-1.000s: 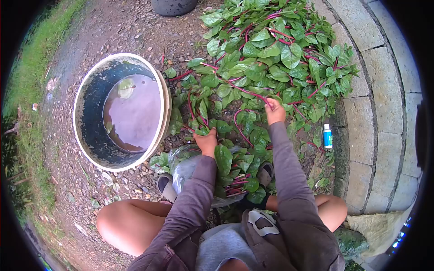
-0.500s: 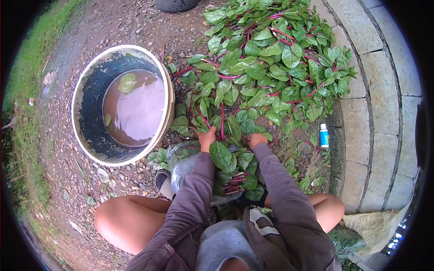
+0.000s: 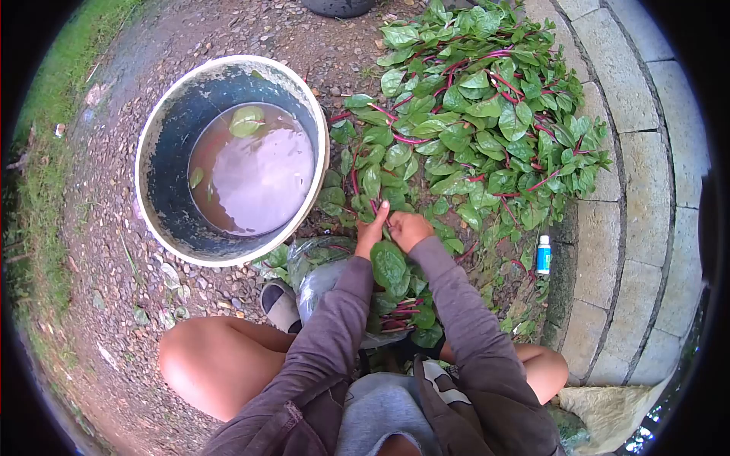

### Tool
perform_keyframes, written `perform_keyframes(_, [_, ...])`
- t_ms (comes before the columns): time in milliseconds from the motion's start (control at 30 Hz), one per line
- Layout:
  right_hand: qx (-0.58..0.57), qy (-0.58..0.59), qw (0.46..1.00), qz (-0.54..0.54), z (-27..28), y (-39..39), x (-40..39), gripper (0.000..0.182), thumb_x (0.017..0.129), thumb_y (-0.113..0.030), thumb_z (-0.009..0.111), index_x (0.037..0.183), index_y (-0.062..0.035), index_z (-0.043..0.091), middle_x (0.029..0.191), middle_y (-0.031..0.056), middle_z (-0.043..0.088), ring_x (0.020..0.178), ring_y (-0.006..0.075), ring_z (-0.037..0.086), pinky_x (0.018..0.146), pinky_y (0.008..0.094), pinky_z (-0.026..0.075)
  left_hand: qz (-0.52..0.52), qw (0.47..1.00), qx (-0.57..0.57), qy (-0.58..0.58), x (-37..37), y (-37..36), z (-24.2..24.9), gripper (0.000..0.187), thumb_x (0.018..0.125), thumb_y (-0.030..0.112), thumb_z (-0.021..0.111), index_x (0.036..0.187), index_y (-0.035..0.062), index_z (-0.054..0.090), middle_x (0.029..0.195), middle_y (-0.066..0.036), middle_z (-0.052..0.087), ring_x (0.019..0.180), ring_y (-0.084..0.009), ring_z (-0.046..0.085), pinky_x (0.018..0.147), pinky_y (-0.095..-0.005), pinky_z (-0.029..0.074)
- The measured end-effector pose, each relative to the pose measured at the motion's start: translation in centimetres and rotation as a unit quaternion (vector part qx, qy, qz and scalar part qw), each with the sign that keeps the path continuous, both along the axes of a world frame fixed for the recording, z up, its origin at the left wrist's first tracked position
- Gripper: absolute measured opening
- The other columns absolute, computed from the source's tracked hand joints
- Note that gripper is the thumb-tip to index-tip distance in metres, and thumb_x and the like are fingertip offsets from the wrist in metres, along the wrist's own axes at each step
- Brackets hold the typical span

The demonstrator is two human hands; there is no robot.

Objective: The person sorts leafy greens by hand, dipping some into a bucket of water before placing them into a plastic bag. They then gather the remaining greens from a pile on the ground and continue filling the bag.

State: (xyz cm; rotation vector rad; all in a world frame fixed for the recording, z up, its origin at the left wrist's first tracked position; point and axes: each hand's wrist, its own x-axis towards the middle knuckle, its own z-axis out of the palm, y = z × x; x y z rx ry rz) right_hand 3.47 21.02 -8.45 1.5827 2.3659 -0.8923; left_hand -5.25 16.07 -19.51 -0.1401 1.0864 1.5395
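My left hand (image 3: 370, 231) is at the near edge of the leafy pile, its thumb up and its fingers around leafy stems. Right beside it, my right hand (image 3: 411, 230) is closed at the same stems. Green leaves with red-purple stems form a large pile (image 3: 487, 114) beyond my hands. Below my hands a clear plastic bag (image 3: 315, 285) lies between my legs, with a bunch of cut stems and leaves (image 3: 399, 308) on it.
A large bucket (image 3: 144, 171) with murky water and floating leaves stands at the left. A small white and blue bottle (image 3: 543, 255) is near the block paving (image 3: 601, 251) on the right. A black round object (image 3: 338, 6) lies at the top. Grass borders the far left.
My right hand has moved left to meet my left hand, which has shifted slightly right. The whole view has shifted, with bucket and pile now further right.
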Motion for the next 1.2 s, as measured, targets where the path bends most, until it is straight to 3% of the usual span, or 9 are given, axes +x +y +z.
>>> perform_keyframes(100, [-0.172, 0.095, 0.970, 0.141, -1.3, 3.6, -0.3, 0.012, 0.077, -0.011, 0.063, 0.088, -0.0095, 0.066, 0.075, 0.0070, 0.065, 0.071, 0.0201, 0.062, 0.067, 0.0341, 0.047, 0.000, 0.995, -0.016, -0.095, -0.9, -1.0, -1.1, 0.051, 0.071, 0.004, 0.071, 0.116, -0.0014, 0.048, 0.106, -0.010, 0.058, 0.090, -0.0186, 0.058, 0.078, -0.0300, 0.047])
perform_keyframes(167, [-0.153, 0.231, 0.961, -0.009, -5.2, 7.9, 0.4, 0.023, 0.078, -0.021, 0.064, 0.100, -0.0134, 0.066, 0.077, 0.0079, 0.068, 0.069, 0.0189, 0.063, 0.066, 0.0345, 0.049, 0.021, 0.997, -0.068, -0.012, -0.7, -0.8, 0.8, 0.055, 0.070, 0.004, 0.071, 0.119, -0.0020, 0.045, 0.108, -0.011, 0.058, 0.093, -0.0193, 0.057, 0.081, -0.0303, 0.046])
perform_keyframes(300, [-0.085, 0.095, 0.962, -0.241, -3.4, 15.5, -3.2, 0.034, 0.085, -0.014, 0.055, 0.118, -0.0073, 0.053, 0.071, 0.0064, 0.065, 0.050, 0.0138, 0.057, 0.050, 0.0237, 0.045, 0.112, 0.991, -0.025, 0.062, -0.2, -0.7, 1.4, 0.064, 0.069, 0.000, 0.071, 0.123, -0.0030, 0.037, 0.114, -0.012, 0.054, 0.099, -0.0197, 0.055, 0.086, -0.0311, 0.043])
perform_keyframes(567, [0.110, -0.011, 0.952, -0.285, -11.7, 15.0, 4.9, 0.025, 0.081, -0.025, 0.062, 0.101, -0.0095, 0.062, 0.074, 0.0091, 0.066, 0.067, 0.0230, 0.064, 0.054, 0.0305, 0.051, 0.144, 0.979, -0.095, 0.105, -1.3, -0.7, 2.2, 0.068, 0.069, 0.004, 0.073, 0.124, -0.0059, 0.034, 0.119, -0.014, 0.049, 0.107, -0.0212, 0.049, 0.094, -0.0315, 0.037])
perform_keyframes(700, [-0.062, 0.383, 0.681, -0.621, -7.1, 8.5, 8.0, 0.020, 0.077, -0.002, 0.064, 0.093, -0.0050, 0.053, 0.069, 0.0035, 0.057, 0.060, 0.0089, 0.056, 0.050, 0.0241, 0.045, 0.125, 0.980, -0.094, 0.123, -0.5, -0.6, 0.3, 0.071, 0.069, 0.006, 0.075, 0.125, -0.0061, 0.033, 0.119, -0.014, 0.050, 0.107, -0.0209, 0.049, 0.092, -0.0313, 0.038])
perform_keyframes(800, [0.039, 0.462, 0.705, -0.537, -5.0, 5.0, 8.8, 0.026, 0.078, -0.001, 0.062, 0.100, -0.0056, 0.050, 0.071, 0.0013, 0.054, 0.057, 0.0089, 0.050, 0.051, 0.0233, 0.044, 0.127, 0.973, -0.096, 0.167, -0.6, -0.5, 1.4, 0.065, 0.070, 0.006, 0.074, 0.123, -0.0040, 0.037, 0.115, -0.012, 0.053, 0.103, -0.0192, 0.052, 0.088, -0.0302, 0.041])
perform_keyframes(900, [0.275, 0.250, 0.874, -0.312, 1.1, -0.8, 2.9, 0.023, 0.074, 0.001, 0.064, 0.095, -0.0042, 0.054, 0.073, 0.0015, 0.053, 0.060, 0.0094, 0.049, 0.054, 0.0232, 0.042, 0.135, 0.976, -0.062, 0.156, -0.2, -0.4, 2.1, 0.058, 0.071, 0.007, 0.074, 0.118, -0.0034, 0.042, 0.109, -0.011, 0.056, 0.099, -0.0177, 0.053, 0.086, -0.0290, 0.042])
perform_keyframes(1067, [0.121, 0.246, 0.947, -0.168, -1.6, -5.6, -1.2, 0.025, 0.072, 0.001, 0.064, 0.096, -0.0039, 0.061, 0.082, 0.0134, 0.059, 0.072, 0.0251, 0.057, 0.064, 0.0333, 0.047, -0.084, 0.989, -0.098, -0.076, -1.0, -1.3, 0.7, 0.042, 0.073, 0.008, 0.073, 0.108, -0.0022, 0.052, 0.097, -0.008, 0.059, 0.085, -0.0149, 0.056, 0.077, -0.0293, 0.045])
perform_keyframes(1200, [0.052, 0.303, 0.952, -0.014, -1.8, -3.8, 0.1, 0.019, 0.078, -0.001, 0.061, 0.096, -0.0029, 0.065, 0.083, 0.0110, 0.063, 0.067, 0.0201, 0.058, 0.061, 0.0299, 0.048, -0.008, 0.996, 0.020, 0.086, -0.3, -1.6, -2.9, 0.023, 0.078, 0.020, 0.069, 0.089, 0.0017, 0.059, 0.088, -0.005, 0.060, 0.079, -0.0129, 0.056, 0.071, -0.0302, 0.046])
